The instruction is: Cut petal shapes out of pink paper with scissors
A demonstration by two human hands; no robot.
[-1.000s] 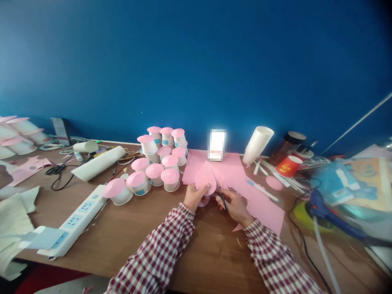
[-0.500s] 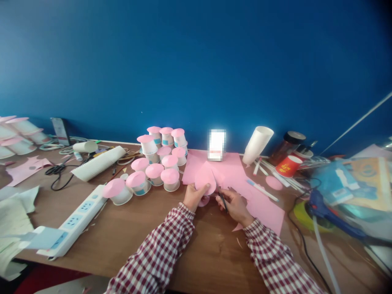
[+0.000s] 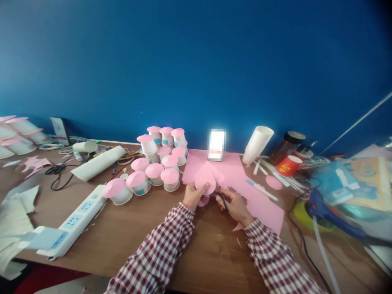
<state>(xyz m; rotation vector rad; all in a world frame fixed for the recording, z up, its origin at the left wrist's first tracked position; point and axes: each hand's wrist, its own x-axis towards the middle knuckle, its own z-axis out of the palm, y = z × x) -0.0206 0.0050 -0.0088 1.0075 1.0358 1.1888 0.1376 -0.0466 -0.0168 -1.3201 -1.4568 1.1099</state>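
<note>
My left hand (image 3: pixel 194 195) is closed on a piece of pink paper (image 3: pixel 204 179) with a rounded edge, thumb on top. Close by on the right, my right hand (image 3: pixel 234 203) grips dark-handled scissors (image 3: pixel 224 201); their blades meet the paper's right edge and are mostly hidden. Another round pink piece (image 3: pixel 203 201) shows beneath my left hand. Behind both hands lie pink sheets (image 3: pixel 232 163), one with a jagged cut edge. To the left stand several white paper cups (image 3: pixel 121 195) topped with shallow pink paper cones (image 3: pixel 114 188).
A white power strip (image 3: pixel 76 220) and a lying stack of cups (image 3: pixel 98 163) are at left. On the right are a marker (image 3: pixel 262 190), a leaning cup stack (image 3: pixel 258 143), a red cup (image 3: pixel 288 166) and a blue glue gun (image 3: pixel 330 216) with its cord. A blue wall (image 3: pixel 196 73) rises behind.
Both hands stay almost in place, with the pink paper and scissors shifting only slightly. At far left, the pink scrap on the table has moved or changed shape.
</note>
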